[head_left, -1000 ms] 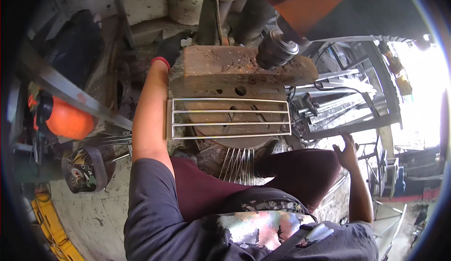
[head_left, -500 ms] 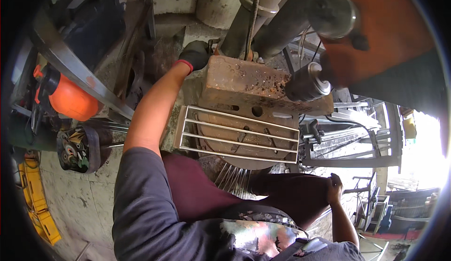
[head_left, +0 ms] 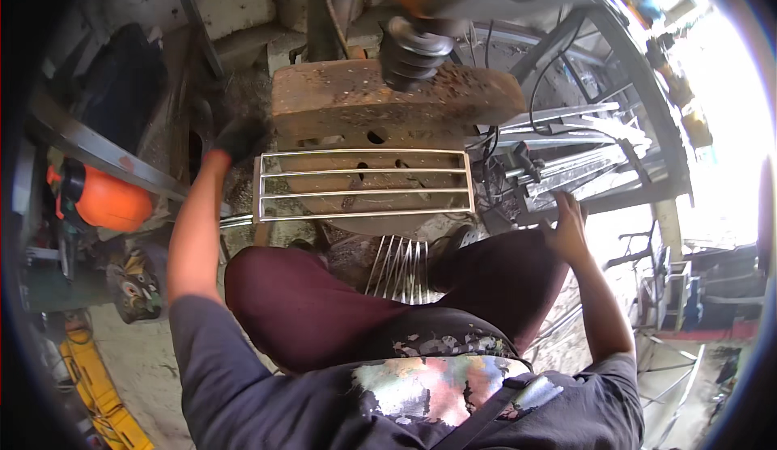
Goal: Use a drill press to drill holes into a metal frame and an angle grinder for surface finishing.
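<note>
Workshop drill station, seen from above the seated person's head. At far left an orange rounded container [head_left: 109, 201] sits among clutter, with a yellow tool [head_left: 93, 385] on the floor below it. The left hand [head_left: 235, 138], in a dark glove, is stretched forward to the left end of the metal grille [head_left: 364, 184]; whether its fingers are closed on the frame or only pressed beside it cannot be told, since the glove merges with the dark background. The grille, a rectangular frame with horizontal bars, lies flat on the rusty drill table [head_left: 388, 98]. Its long axis runs left to right across the person's front, nearly level, and its open face points upward toward the drill chuck [head_left: 414, 52], which hangs above the far edge of the grille, right of centre and apart from it. A bundle of thin rods [head_left: 401, 268] fans out between the knees, below the grille. At right, the bare right hand [head_left: 566, 227] rests with fingers spread, holding nothing, at the edge of a rack of metal bars [head_left: 566, 167].

The step in hand appears to be positioning the grille under the spindle. The next move would probably call for steadying the frame with the left hand and bringing the chosen spot directly beneath the chuck.
</note>
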Available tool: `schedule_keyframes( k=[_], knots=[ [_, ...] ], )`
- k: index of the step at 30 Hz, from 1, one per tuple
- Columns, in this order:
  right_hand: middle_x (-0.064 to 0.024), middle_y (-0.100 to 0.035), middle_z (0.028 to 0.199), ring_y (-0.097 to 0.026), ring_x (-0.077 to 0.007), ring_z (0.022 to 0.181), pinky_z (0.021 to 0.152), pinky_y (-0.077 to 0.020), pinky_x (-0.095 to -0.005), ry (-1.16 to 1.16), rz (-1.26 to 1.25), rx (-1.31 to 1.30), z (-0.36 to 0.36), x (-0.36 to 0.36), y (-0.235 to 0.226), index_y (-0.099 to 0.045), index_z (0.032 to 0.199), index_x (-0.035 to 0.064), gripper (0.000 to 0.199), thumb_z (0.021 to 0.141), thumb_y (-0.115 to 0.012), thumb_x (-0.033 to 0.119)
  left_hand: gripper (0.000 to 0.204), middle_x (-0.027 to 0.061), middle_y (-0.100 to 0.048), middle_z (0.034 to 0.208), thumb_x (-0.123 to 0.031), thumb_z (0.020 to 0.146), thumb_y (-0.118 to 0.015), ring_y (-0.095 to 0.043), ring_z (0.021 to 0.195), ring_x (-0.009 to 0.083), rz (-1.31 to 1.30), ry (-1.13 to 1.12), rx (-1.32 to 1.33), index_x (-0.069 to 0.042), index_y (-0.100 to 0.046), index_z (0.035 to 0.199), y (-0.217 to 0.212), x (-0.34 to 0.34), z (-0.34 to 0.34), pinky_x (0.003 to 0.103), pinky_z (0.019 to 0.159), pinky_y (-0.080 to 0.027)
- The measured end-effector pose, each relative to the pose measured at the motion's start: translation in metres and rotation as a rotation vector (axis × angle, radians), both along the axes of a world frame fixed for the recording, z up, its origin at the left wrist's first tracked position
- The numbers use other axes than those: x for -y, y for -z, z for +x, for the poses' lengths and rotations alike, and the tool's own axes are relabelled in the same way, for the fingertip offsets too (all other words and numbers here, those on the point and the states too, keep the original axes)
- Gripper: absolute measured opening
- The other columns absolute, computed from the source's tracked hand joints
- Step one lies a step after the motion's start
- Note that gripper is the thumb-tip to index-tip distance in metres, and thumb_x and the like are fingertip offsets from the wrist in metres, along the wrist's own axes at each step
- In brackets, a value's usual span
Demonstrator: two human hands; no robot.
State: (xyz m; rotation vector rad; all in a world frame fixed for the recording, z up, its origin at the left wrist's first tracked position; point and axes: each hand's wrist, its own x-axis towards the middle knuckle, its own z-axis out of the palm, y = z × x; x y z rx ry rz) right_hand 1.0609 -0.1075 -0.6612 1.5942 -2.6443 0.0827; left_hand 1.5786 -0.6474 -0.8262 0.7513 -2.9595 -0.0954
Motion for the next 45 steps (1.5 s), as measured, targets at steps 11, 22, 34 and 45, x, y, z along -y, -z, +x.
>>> schedule_keyframes(
  k=[11, 22, 34, 45],
  knots=[
    [-0.0223, -0.076, 0.082, -0.075, -0.0411, 0.081, 0.079, -0.0579, -0.0494, -0.300, 0.016, 0.503, 0.049, 0.162, -0.043, -0.075, 0.094, -0.0044, 0.042, 0.105, -0.067, 0.035, 0.055, 0.0093, -0.077, 0.101, -0.049, 0.113, -0.055, -0.073, 0.089, 0.0135, 1.125, -0.793, -1.339, 0.000, -0.079, 0.120, -0.176, -0.316, 0.105, 0.028, 0.085, -0.057],
    [-0.0318, -0.076, 0.096, -0.073, -0.0523, 0.095, 0.088, -0.0581, -0.0549, -0.403, -0.119, 0.603, 0.139, 0.142, -0.009, -0.077, 0.109, -0.0073, 0.034, 0.107, -0.065, 0.025, 0.064, 0.0096, -0.071, 0.143, -0.058, 0.109, -0.062, -0.068, 0.121, 0.0243, 1.445, -0.945, -1.378, -0.009, -0.064, 0.150, -0.114, -0.323, -0.070, 0.041, 0.106, -0.050],
    [-0.0142, -0.062, 0.147, -0.056, -0.0360, 0.140, 0.116, -0.0350, -0.0617, -0.640, -0.445, 0.011, 0.088, 0.228, -0.060, -0.063, 0.149, 0.0119, 0.081, 0.076, -0.095, 0.030, 0.047, 0.0119, -0.067, 0.144, -0.035, 0.112, -0.059, -0.068, 0.126, 0.0305, 1.201, -0.435, -1.922, -0.010, -0.057, 0.152, -0.102, -0.333, -0.055, 0.050, 0.113, -0.054],
    [-0.0130, -0.067, 0.131, -0.058, -0.0355, 0.135, 0.117, -0.0365, -0.0529, -0.643, -0.355, 0.185, 0.103, 0.197, -0.058, -0.069, 0.144, 0.0083, 0.084, 0.068, -0.098, 0.032, 0.053, 0.0148, -0.064, 0.148, -0.045, 0.116, -0.047, -0.061, 0.136, 0.0369, 1.333, -0.069, -2.080, -0.008, -0.056, 0.153, -0.249, -0.313, -0.022, 0.066, 0.121, -0.045]
  ],
)
